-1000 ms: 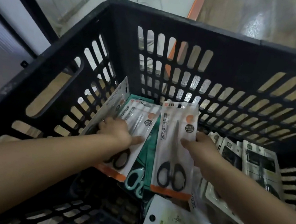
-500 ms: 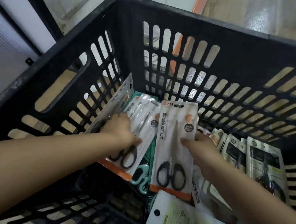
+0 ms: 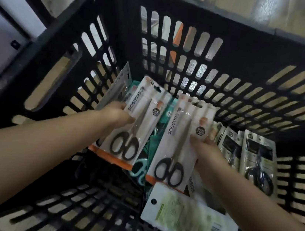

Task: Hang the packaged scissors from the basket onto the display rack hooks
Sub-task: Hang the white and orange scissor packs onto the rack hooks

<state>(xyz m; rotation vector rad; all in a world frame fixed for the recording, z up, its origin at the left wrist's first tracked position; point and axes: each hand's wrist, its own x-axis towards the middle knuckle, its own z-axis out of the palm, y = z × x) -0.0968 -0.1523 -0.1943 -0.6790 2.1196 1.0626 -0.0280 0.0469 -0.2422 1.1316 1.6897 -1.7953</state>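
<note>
Carrier: black slotted plastic basket (image 3: pixel 243 49). Contents: packaged scissors lie in overlapping layers against the far and right walls, including teal-handled scissors (image 3: pixel 140 169), dark-handled packs (image 3: pixel 258 160), and a white pack (image 3: pixel 188 219) back side up, barcode visible.

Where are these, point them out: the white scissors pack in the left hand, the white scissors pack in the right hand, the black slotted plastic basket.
Left-hand scissors pack (image 3: pixel 136 125): head view, on the card's middle.
Right-hand scissors pack (image 3: pixel 179 144): head view, on the card's middle.
Black slotted plastic basket (image 3: pixel 244 42): head view, on the far wall.
</note>
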